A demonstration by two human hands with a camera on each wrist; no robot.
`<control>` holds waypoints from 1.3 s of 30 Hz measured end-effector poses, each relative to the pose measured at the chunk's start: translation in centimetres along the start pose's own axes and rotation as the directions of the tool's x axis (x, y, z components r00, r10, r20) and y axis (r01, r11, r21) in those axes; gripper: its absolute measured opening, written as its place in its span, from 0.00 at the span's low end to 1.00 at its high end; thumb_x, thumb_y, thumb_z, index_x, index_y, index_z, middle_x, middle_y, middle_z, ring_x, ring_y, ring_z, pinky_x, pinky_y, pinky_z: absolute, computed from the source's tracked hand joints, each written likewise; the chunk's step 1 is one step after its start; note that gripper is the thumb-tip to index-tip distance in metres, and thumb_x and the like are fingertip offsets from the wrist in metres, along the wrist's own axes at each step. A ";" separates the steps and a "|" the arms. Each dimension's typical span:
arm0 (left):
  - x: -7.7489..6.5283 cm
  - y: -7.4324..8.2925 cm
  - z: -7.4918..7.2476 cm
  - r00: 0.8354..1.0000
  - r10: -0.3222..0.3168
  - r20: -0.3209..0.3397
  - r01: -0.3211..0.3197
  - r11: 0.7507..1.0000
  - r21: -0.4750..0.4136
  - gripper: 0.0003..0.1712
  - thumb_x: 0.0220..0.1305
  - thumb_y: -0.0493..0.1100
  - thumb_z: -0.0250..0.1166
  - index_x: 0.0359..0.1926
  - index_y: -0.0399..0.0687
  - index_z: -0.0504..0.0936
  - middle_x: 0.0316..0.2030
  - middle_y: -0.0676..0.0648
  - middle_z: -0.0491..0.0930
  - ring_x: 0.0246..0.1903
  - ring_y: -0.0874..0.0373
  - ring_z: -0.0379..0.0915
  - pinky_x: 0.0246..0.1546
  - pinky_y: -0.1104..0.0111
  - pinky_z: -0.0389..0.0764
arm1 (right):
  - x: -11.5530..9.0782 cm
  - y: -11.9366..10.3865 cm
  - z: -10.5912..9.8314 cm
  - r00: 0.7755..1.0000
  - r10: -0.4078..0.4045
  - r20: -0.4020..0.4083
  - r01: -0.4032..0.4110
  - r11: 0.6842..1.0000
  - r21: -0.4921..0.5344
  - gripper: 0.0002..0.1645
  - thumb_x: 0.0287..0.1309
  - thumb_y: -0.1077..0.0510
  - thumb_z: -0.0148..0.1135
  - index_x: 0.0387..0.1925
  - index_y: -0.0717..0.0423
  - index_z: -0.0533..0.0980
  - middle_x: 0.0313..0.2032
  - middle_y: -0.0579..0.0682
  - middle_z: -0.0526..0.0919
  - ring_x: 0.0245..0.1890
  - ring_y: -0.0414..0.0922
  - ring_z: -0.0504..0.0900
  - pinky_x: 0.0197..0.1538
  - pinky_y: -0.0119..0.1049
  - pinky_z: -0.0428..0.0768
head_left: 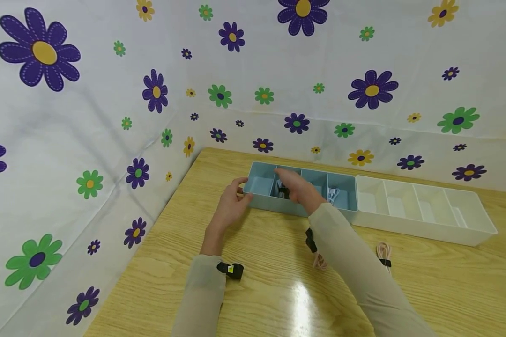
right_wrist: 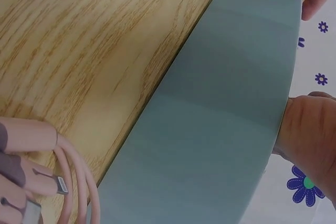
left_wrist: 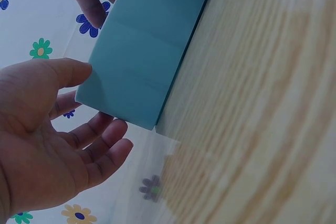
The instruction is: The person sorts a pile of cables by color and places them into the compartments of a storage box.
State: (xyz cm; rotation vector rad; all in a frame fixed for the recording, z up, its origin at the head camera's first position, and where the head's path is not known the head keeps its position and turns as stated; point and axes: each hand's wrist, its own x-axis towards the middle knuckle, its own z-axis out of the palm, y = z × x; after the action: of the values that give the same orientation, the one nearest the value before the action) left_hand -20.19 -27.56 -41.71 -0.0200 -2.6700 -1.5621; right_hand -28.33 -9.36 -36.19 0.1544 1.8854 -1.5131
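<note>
A blue divided box stands on the wooden table along the back wall. My left hand holds its left end, thumb at the front corner and fingers around the end wall, as the left wrist view also shows. My right hand reaches into the second compartment from the left. Beside its fingers lies a dark bundle, apparently a cable with a black tie. The right fingertips are partly hidden by the box wall, so whether they pinch the bundle is unclear. A white cable lies in the rightmost blue compartment.
A white divided box adjoins the blue one on the right. A pink cable bundle with a black tie lies in front of it. Another pink cable is partly covered by my right sleeve. Flower-patterned sheets border the table behind and left.
</note>
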 end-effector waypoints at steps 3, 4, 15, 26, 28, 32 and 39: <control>0.0 0.0 0.0 1.000 0.000 0.000 0.000 1.000 0.007 0.29 0.73 0.40 0.59 0.71 0.42 0.64 0.49 0.36 0.70 0.44 0.45 0.75 0.46 0.57 0.77 | 0.0 0.0 0.0 1.000 0.014 -0.016 -0.013 1.000 0.010 0.34 0.79 0.44 0.35 0.79 0.44 0.46 0.79 0.51 0.37 0.78 0.54 0.36 0.75 0.55 0.43; 0.0 0.0 0.0 1.000 0.001 0.000 -0.001 1.000 0.008 0.29 0.72 0.40 0.59 0.71 0.42 0.64 0.49 0.36 0.70 0.44 0.45 0.75 0.46 0.57 0.77 | 0.0 0.0 0.1 1.000 0.016 -0.020 -0.016 1.000 0.013 0.34 0.79 0.44 0.35 0.79 0.45 0.46 0.79 0.51 0.37 0.78 0.54 0.36 0.75 0.55 0.43; 0.0 -0.2 -0.1 1.000 -0.002 -0.004 0.003 1.000 0.016 0.30 0.73 0.42 0.58 0.72 0.43 0.64 0.50 0.36 0.70 0.46 0.44 0.75 0.49 0.53 0.77 | -0.1 -0.1 0.2 1.000 -0.011 0.011 0.011 1.000 -0.024 0.33 0.79 0.47 0.33 0.79 0.46 0.45 0.79 0.51 0.38 0.78 0.53 0.37 0.76 0.53 0.44; -0.1 -0.1 -0.2 1.000 0.003 -0.001 -0.003 1.000 0.023 0.29 0.73 0.43 0.57 0.72 0.44 0.64 0.51 0.37 0.70 0.46 0.44 0.75 0.48 0.53 0.77 | -0.1 -0.3 0.0 1.000 -0.014 0.016 0.015 0.999 -0.034 0.32 0.80 0.48 0.30 0.79 0.46 0.44 0.79 0.51 0.37 0.78 0.54 0.36 0.75 0.56 0.44; 0.0 -0.1 -0.1 1.000 0.007 0.000 -0.007 1.000 0.023 0.29 0.73 0.43 0.57 0.72 0.44 0.64 0.51 0.36 0.70 0.47 0.44 0.75 0.48 0.53 0.77 | -0.4 -0.5 -0.1 1.000 -0.012 0.007 0.012 1.000 -0.028 0.32 0.80 0.48 0.31 0.79 0.46 0.45 0.79 0.51 0.37 0.78 0.54 0.36 0.75 0.57 0.43; 0.0 0.0 0.0 1.000 0.007 0.011 -0.007 1.000 0.019 0.29 0.74 0.44 0.57 0.72 0.45 0.63 0.52 0.36 0.70 0.48 0.43 0.75 0.49 0.53 0.77 | -1.0 -0.9 -0.4 0.999 -0.020 -0.029 0.020 1.000 0.005 0.33 0.79 0.47 0.34 0.79 0.49 0.47 0.79 0.52 0.37 0.78 0.55 0.37 0.75 0.56 0.43; -0.1 -0.3 -0.1 1.000 -0.007 0.004 0.007 1.000 0.018 0.30 0.74 0.44 0.57 0.72 0.46 0.63 0.53 0.36 0.69 0.50 0.42 0.75 0.50 0.52 0.77 | -1.7 -1.5 -0.6 0.996 -0.056 -0.062 0.061 0.995 0.084 0.35 0.77 0.47 0.41 0.78 0.52 0.49 0.79 0.54 0.39 0.76 0.62 0.42 0.74 0.55 0.51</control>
State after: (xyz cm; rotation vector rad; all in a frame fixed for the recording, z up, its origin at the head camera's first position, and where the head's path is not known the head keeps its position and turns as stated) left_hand -20.08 -27.74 -41.94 -0.0125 -2.6899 -1.5415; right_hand -28.04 -8.73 -33.93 0.1871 1.8870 -1.6471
